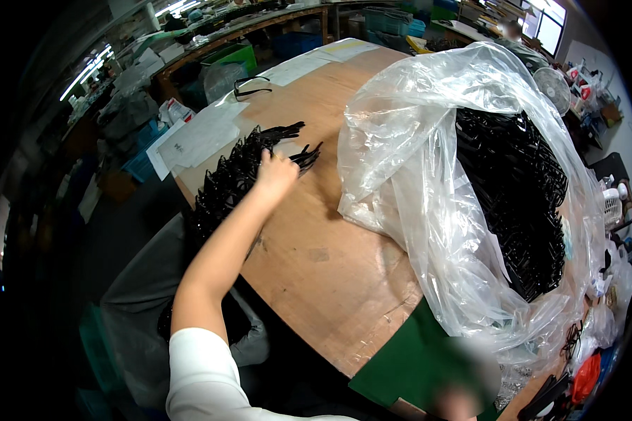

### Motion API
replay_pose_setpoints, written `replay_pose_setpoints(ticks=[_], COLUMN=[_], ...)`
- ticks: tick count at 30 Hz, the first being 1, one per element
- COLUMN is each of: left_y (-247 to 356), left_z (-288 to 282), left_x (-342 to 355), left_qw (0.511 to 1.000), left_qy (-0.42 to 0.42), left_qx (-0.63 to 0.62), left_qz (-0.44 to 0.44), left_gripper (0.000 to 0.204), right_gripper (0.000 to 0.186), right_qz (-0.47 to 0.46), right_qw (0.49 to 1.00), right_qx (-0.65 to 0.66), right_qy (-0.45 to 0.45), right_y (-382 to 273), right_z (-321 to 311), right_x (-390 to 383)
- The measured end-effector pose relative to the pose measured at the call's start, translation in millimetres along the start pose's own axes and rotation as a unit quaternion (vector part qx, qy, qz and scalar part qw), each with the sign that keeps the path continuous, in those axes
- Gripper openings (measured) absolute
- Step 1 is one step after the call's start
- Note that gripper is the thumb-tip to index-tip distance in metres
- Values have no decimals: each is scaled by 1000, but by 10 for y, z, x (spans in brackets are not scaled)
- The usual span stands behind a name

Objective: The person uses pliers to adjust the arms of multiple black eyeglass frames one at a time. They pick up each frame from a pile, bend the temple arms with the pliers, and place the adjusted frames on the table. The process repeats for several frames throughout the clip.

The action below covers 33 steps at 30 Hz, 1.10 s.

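Note:
My left hand (279, 172), at the end of a bare forearm with a white sleeve, reaches over the left side of the table. Its fingers are curled closed on glossy black strips (307, 157), whose thin ends stick out past the hand to the right. They belong to a long heap of similar black strips (225, 184) along the table's left edge. The fingertips are partly hidden. At the lower edge lies a blurred skin-coloured patch over a green sheet (400, 354); whether it is my right hand I cannot make out.
A large clear plastic bag (400, 154) covers the table's right side, with a mass of glossy black strips (516, 203) in its opening. Black-framed glasses (251, 87) and paper sheets (196, 144) lie on the brown tabletop (316, 281). A grey-covered seat (144, 295) stands at left.

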<state>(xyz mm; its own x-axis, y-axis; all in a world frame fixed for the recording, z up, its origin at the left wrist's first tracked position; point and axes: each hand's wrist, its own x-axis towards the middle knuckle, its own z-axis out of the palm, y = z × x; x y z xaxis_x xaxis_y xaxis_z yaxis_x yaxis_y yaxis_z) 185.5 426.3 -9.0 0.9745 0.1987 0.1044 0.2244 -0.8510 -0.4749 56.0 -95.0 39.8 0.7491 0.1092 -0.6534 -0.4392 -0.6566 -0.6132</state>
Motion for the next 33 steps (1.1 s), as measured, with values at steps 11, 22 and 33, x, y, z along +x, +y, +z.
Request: replay_pose_setpoints(ticks=[11, 22, 33], left_y=[2383, 3231, 4063], left_z=[-1602, -1799, -3143], left_x=[-358, -316, 1083], left_qw=[793, 885, 773], left_qy=[269, 165, 383], left_qx=[-520, -375, -384], left_qz=[170, 222, 329], left_gripper=[33, 31, 34], right_gripper=[33, 20, 25], right_qz=[-222, -193, -304], right_qw=[953, 969, 906], right_qx=[-148, 153, 288], right_qy=[-148, -29, -59], right_y=[925, 1250, 412], right_z=[-440, -698, -1796], right_x=[475, 315, 557])
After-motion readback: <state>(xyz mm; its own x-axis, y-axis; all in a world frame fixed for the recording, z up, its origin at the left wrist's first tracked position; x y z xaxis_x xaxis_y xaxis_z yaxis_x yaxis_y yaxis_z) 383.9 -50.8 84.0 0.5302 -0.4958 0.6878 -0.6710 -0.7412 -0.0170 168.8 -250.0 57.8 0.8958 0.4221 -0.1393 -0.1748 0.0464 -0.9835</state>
